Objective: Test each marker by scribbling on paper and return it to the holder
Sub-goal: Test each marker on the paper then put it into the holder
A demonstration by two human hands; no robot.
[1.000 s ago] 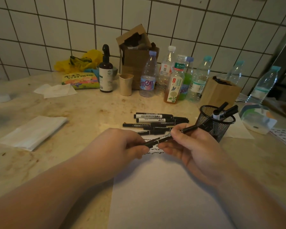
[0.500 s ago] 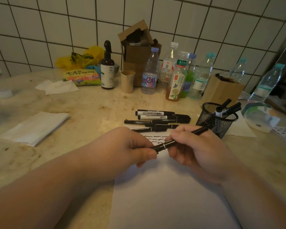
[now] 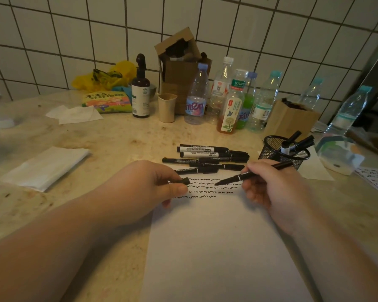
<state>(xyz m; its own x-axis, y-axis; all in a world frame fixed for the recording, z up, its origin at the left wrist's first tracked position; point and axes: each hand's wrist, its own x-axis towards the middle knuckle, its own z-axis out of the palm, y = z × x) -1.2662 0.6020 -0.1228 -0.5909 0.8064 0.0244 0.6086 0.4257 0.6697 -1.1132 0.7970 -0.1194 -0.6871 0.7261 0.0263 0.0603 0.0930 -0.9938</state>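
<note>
White tiles backing marble counter [image 3: 122, 138]. Right hand [image 3: 268, 188] gripping uncapped marker [image 3: 252, 173], tip hovering over scribbled paper [image 3: 223, 247]. Left hand [image 3: 146, 188] pinching cap [image 3: 182, 181]. Loose markers [image 3: 207, 156] lying at twelve o'clock, one reading "WHITEBOARD MARKER"; mesh holder [image 3: 271, 150] standing at two o'clock, holding several markers.
</note>
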